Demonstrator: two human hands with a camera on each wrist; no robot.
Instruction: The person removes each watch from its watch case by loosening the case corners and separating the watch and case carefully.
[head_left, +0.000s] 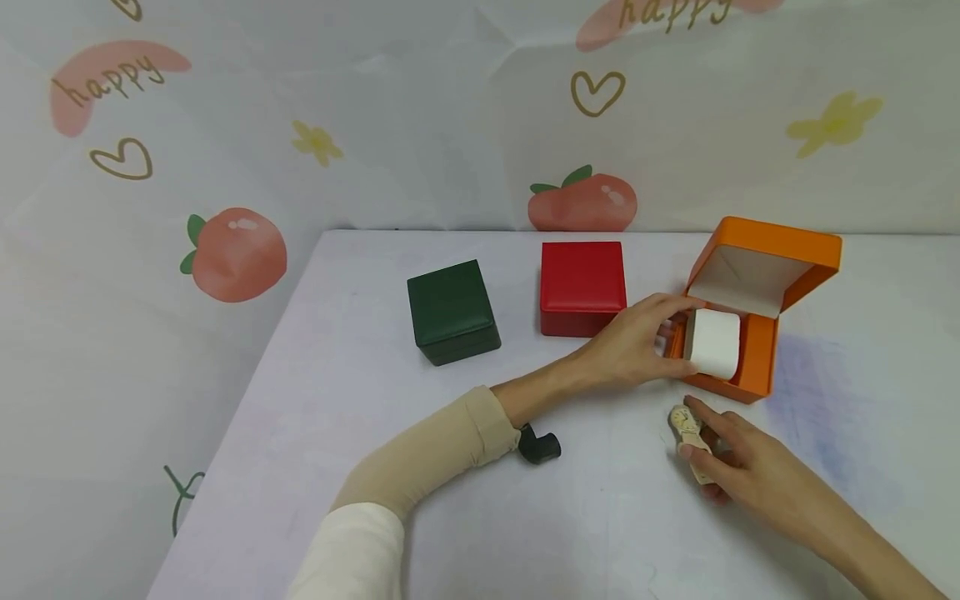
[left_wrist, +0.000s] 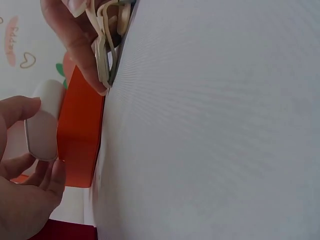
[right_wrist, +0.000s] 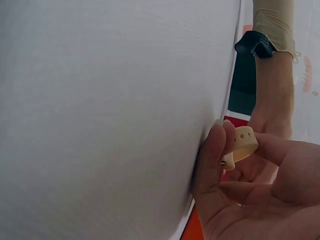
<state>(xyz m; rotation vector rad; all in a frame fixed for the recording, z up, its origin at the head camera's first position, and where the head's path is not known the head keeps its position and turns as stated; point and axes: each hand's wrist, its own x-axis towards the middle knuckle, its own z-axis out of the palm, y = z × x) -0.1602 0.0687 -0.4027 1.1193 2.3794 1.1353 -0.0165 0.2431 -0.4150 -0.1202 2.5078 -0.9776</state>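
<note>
In the head view my left hand (head_left: 633,346) pinches a white watch cushion (head_left: 716,342) between thumb and fingers. The cushion stands partly up out of an open orange box (head_left: 763,358). The left wrist view shows the thumb on one end of the cushion (left_wrist: 44,125) and the fingers at the other. Just in front of the box, my right hand (head_left: 750,475) holds a cream wristwatch (head_left: 686,422), dial up, close over the table. Its looped strap with holes (right_wrist: 246,139) shows between the fingers in the right wrist view.
A closed red box (head_left: 582,279) stands left of the orange one, right behind my left hand. Farther left is a closed dark green box (head_left: 452,308). A black curled, strap-like thing (head_left: 542,447) lies beside my left sleeve (head_left: 442,450). Printed cloth (head_left: 442,125) hangs behind the table.
</note>
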